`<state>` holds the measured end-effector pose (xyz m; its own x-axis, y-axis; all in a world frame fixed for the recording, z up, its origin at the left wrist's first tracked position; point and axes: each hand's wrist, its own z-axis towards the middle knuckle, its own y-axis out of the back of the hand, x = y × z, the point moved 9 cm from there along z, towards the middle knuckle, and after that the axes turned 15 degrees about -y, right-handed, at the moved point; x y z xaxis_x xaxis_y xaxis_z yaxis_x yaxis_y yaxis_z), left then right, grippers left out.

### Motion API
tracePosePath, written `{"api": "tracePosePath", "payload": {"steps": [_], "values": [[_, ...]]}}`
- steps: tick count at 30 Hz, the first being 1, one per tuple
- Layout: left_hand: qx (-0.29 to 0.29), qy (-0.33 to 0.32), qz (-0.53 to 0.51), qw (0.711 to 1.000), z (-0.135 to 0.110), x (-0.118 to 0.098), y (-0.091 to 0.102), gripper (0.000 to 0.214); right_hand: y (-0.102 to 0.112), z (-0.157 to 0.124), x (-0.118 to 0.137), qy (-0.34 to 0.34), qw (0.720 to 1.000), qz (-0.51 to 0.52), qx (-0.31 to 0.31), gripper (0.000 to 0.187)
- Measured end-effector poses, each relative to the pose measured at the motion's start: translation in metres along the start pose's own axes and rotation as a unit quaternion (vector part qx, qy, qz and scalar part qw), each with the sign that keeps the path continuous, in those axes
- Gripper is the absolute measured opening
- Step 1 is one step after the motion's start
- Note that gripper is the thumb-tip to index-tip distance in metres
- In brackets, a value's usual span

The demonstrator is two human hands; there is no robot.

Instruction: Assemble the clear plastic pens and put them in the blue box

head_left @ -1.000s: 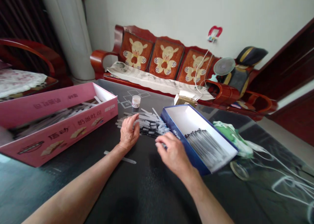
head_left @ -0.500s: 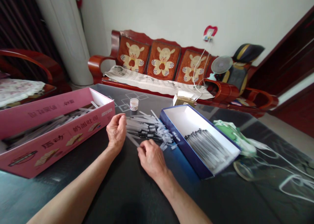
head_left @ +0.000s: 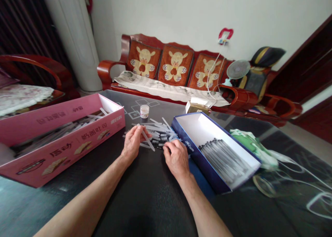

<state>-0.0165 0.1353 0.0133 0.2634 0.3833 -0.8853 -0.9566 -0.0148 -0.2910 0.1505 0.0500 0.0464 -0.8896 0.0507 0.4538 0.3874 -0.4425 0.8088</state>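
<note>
Left hand: fingers pinch 1 slim translucent plastic stick. Right hand: curled at pale stick pile toward black desk's far edge; can't tell grip from here.

Both hands partly hide the loose heap of slim tubes.

Soft indoor light, pale glare on dark tabletop (brightest at left) — wide-angle bending, softened edges
</note>
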Motion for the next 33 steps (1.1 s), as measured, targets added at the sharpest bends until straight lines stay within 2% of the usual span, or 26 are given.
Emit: {"api": "tracePosePath", "payload": {"steps": [2,4,8,10,13,16,19,23,29,33], "values": [[-0.011,-0.053,0.062,0.997,0.003,-0.011,0.008,0.039,-0.002,0.002,-0.009,-0.011,0.998,-0.061,0.001,0.012],[0.013,-0.134,0.170,0.976,0.001,-0.027,0.007,0.035,-0.006,0.002,-0.013,-0.008,0.995,-0.096,0.005,0.009],[0.129,-0.307,0.353,0.874,-0.017,-0.049,-0.021,0.032,-0.011,-0.001,-0.009,0.010,0.993,-0.121,0.004,0.010],[0.182,-0.343,0.404,0.828,-0.025,-0.047,-0.033,0.032,-0.013,-0.001,-0.008,0.007,0.992,-0.128,0.007,0.010],[0.213,-0.351,0.454,0.791,-0.029,-0.038,-0.039,0.029,-0.015,0.001,-0.008,0.000,0.991,-0.134,0.012,0.010],[0.216,-0.353,0.469,0.780,-0.028,-0.033,-0.037,0.027,-0.012,0.003,-0.007,-0.008,0.994,-0.106,-0.010,0.011],[0.214,-0.352,0.470,0.780,-0.027,-0.031,-0.037,0.027,0.002,0.004,-0.007,-0.008,0.997,-0.007,-0.073,0.015],[0.224,-0.353,0.470,0.777,-0.028,-0.029,-0.039,0.027,0.017,0.003,-0.008,0.015,0.984,0.122,-0.130,0.023],[0.229,-0.340,0.476,0.778,-0.028,-0.026,-0.039,0.026,0.018,0.004,-0.006,0.026,0.965,0.247,-0.087,0.033],[0.245,-0.350,0.469,0.773,-0.029,-0.027,-0.042,0.027,0.013,0.007,-0.019,-0.062,0.931,0.354,-0.065,0.024]]}}
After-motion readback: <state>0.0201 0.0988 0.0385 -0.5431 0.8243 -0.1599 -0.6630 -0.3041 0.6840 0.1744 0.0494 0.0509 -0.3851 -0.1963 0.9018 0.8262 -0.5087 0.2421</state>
